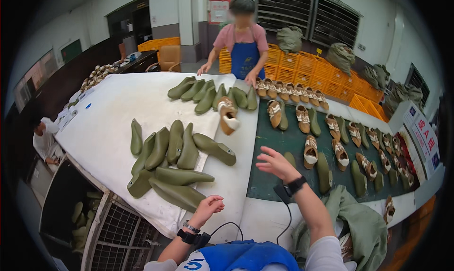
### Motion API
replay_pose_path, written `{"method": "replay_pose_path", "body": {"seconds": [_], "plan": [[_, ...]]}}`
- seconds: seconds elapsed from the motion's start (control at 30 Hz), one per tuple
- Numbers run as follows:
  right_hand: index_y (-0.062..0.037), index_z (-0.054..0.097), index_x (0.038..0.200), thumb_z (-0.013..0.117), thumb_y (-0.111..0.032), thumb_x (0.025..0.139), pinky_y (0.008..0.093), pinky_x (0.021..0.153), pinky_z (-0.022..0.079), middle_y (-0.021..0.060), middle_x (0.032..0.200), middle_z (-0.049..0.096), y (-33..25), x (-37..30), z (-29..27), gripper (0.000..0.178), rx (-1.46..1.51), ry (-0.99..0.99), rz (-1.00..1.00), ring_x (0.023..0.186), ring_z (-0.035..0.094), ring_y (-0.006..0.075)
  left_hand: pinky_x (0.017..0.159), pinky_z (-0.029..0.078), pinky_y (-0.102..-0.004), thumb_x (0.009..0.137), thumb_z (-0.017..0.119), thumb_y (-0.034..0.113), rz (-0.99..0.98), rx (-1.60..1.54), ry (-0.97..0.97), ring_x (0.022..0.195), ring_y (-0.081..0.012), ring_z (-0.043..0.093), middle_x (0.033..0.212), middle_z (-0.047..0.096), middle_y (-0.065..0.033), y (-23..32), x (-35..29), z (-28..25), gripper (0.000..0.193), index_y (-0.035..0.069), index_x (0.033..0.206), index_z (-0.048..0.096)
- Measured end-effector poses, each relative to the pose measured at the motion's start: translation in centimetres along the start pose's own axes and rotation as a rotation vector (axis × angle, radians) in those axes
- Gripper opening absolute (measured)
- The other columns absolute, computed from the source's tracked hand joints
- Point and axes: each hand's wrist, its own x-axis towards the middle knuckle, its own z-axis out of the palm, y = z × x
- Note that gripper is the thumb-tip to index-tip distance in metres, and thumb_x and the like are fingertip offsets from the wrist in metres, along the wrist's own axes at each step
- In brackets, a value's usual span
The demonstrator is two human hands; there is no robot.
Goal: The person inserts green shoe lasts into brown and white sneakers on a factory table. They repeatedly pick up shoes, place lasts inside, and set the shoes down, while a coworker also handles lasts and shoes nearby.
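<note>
My left hand hovers with loosely curled fingers over the near edge of the white table cover, just right of a pile of olive-green shoe lasts. It holds nothing. My right hand is raised with fingers spread above the edge of the dark green belt, empty, near a lone green last and a tan shoe. A tan and white shoe lies further back on the white cover. Both wrists wear black bands.
Rows of tan shoes and green lasts cover the belt to the right. More lasts lie at the far end, where a person in a blue apron stands. Orange crates sit behind. A wire cage and a green sack flank me.
</note>
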Motion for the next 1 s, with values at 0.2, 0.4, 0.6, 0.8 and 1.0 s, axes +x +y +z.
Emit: {"method": "replay_pose_path", "body": {"seconds": [0.2, 0.4, 0.6, 0.8, 1.0], "plan": [[0.0024, 0.061, 0.108, 0.053, -0.020, 0.094, 0.0299, 0.072, 0.055, 0.0131, 0.096, 0.067, 5.2, -21.9, -10.0, 0.027, -0.039, 0.219, -0.110, 0.082, 0.067, 0.0193, 0.080, 0.051, -0.0270, 0.092, 0.057, 0.013, 0.017, 0.150, -0.275, 0.088, -0.0134, 0.062, 0.094, 0.064, -0.0067, 0.7, 0.7, 5.6, 0.024, 0.001, 0.112, 0.057], [0.0030, 0.068, 0.085, 0.062, -0.034, 0.083, 0.0350, 0.068, 0.053, 0.0167, 0.083, 0.069, 24.6, -37.9, -14.7, 0.037, -0.485, 0.984, 0.708, 0.079, 0.068, 0.0238, 0.077, 0.048, -0.0231, 0.092, 0.058, 0.014, 0.068, 0.414, -0.703, 0.084, -0.0090, 0.059, 0.092, 0.062, -0.0015, 0.2, 2.7, 13.3, 0.022, 0.002, 0.111, 0.058], [-0.0037, 0.067, 0.090, 0.050, -0.032, 0.084, 0.0457, 0.073, 0.047, 0.0179, 0.098, 0.066, 38.7, -32.4, -10.4, 0.033, -0.968, 0.980, 0.396, 0.092, 0.062, 0.0356, 0.081, 0.049, -0.0282, 0.088, 0.063, 0.013, 0.294, 0.730, -1.069, 0.094, -0.0156, 0.060, 0.100, 0.062, -0.0068, -1.1, 1.6, 21.3, 0.027, 0.003, 0.113, 0.058], [0.0015, 0.054, 0.120, 0.061, -0.044, 0.082, 0.0420, 0.092, 0.042, 0.0214, 0.111, 0.062, 35.5, -30.3, -8.3, 0.059, -0.053, 1.107, 0.141, 0.104, 0.058, 0.0385, 0.105, 0.032, -0.0470, 0.077, 0.071, 0.031, 1.193, 1.009, -1.446, 0.128, -0.0350, 0.037, 0.130, 0.048, -0.0118, -4.6, -0.1, 27.7, 0.047, 0.009, 0.117, 0.059], [0.0084, 0.038, 0.130, 0.071, -0.051, 0.074, 0.0388, 0.088, 0.047, 0.0259, 0.110, 0.059, 30.3, -30.2, -8.6, 0.088, -0.698, 1.607, 0.219, 0.103, 0.058, 0.0406, 0.093, 0.037, -0.0479, 0.075, 0.065, 0.024, 1.206, 1.525, -1.471, 0.103, -0.0266, 0.052, 0.086, 0.062, -0.0043, -8.3, 5.6, 26.1, 0.014, 0.011, 0.080, 0.065]]}}
